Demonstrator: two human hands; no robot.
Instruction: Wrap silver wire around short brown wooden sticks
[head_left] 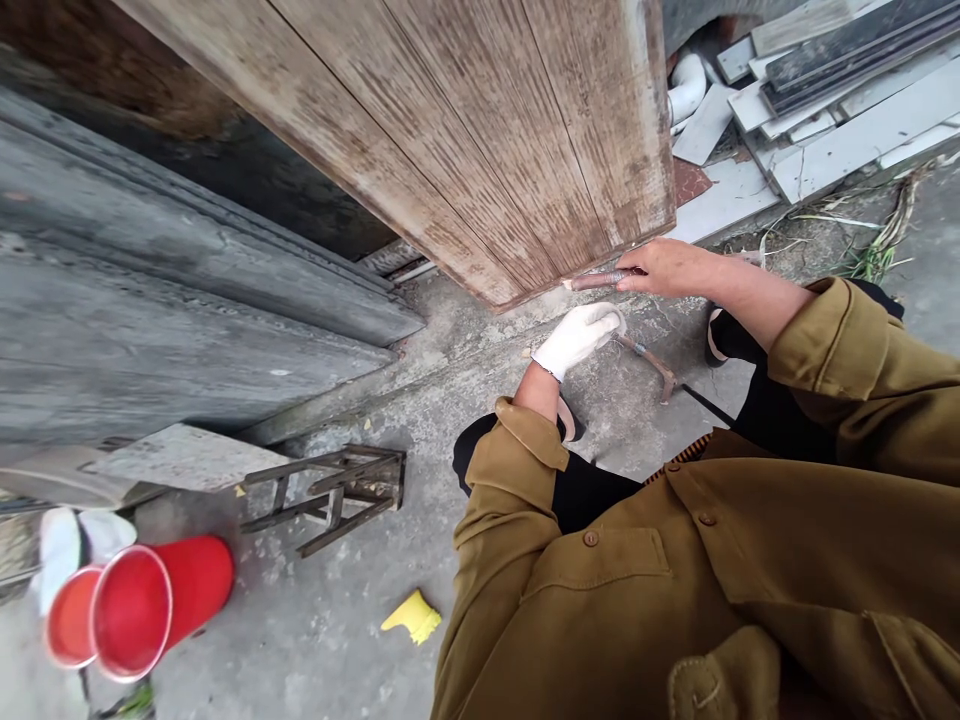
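Observation:
My left hand (576, 342), in a white glove, is closed low beside the bottom edge of the wooden panel (480, 130); what its fingers wrap is hidden. Right below the glove's fingertips shows a thin wooden handle with a hooked end (663, 378) and a grey band; I cannot tell whether the glove grips it. My bare right hand (664, 268) grips a brown wooden-handled tool (598, 281) wound with wire. The tool's pale tip points left, near the panel's lower edge. The panel is weathered, with long plank grooves.
Grey boards (172, 270) lean at left. A wooden stool (349, 490) lies on its side on the concrete. Red buckets (199, 580) and a yellow object (414, 616) are lower left. Tiles and planks (847, 125) are stacked upper right, beside a white pipe (686, 88).

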